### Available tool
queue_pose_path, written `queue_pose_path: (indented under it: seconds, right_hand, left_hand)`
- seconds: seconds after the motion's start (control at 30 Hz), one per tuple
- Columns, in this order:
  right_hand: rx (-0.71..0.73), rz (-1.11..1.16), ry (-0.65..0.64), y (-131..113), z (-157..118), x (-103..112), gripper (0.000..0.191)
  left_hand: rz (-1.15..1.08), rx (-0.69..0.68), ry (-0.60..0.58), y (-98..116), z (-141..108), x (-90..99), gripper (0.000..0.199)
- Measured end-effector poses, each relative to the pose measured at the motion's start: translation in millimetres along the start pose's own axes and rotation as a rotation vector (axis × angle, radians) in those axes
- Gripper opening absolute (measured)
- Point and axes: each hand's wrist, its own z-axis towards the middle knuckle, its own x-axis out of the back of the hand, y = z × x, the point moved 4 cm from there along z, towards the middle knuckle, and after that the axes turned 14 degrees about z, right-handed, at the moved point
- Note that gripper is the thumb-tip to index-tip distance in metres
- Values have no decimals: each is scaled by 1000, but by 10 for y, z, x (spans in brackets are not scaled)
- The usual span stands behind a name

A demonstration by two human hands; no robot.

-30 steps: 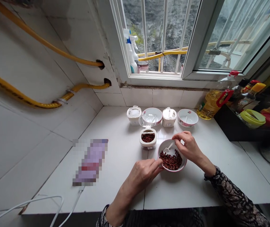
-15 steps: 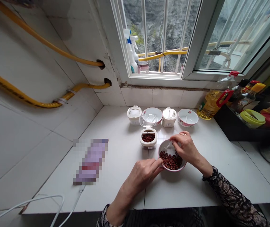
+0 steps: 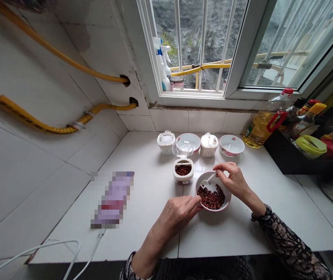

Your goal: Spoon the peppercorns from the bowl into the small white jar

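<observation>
The right hand (image 3: 233, 181) pinches the spoon (image 3: 210, 178) by its far-right end; the left hand (image 3: 180, 210) grips the bowl (image 3: 227, 200) at its left edge.

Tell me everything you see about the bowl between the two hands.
The bowl is round, ceramic-looking, white inside, with a reddish rim. It sits roughly upright on the white counter, partly filled with dark red-brown bits. The left hand grips its left edge; the right hand holds a white spoon reaching into it.
</observation>
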Motion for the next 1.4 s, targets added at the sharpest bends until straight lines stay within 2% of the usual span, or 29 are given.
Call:
queue_pose_path:
  seconds: [0.13, 0.23, 0.5, 0.7, 0.87, 1.0, 1.23, 1.4]
  right_hand:
    - [149, -155, -37, -44, -34, -48, 19]
    - [159, -141, -90, -48, -53, -101, 20]
    - [-37, 35, -36, -13, -18, -2, 20]
    - [-175, 209, -56, 18, -5, 13, 19]
    - [-1, -36, -10, 1, -19, 5, 19]
    - [102, -128, -54, -26, -49, -80, 20]
    - [17, -27, -57, 15, -45, -85, 20]
    - [33, -34, -56, 13, -51, -108, 20]
  left_hand:
    - [5, 0, 18, -2, 6, 6, 30]
    - [14, -8, 15, 0, 15, 17, 31]
    - [-2, -1, 0, -5, -14, -8, 26]
    - [-2, 3, 0, -10, -18, -13, 27]
    - [4, -3, 10, -1, 0, 4, 30]
    - [16, -1, 13, 5, 9, 24, 31]
    - [19, -4, -3, 2, 12, 24, 30]
    - [16, -3, -10, 6, 12, 26, 31]
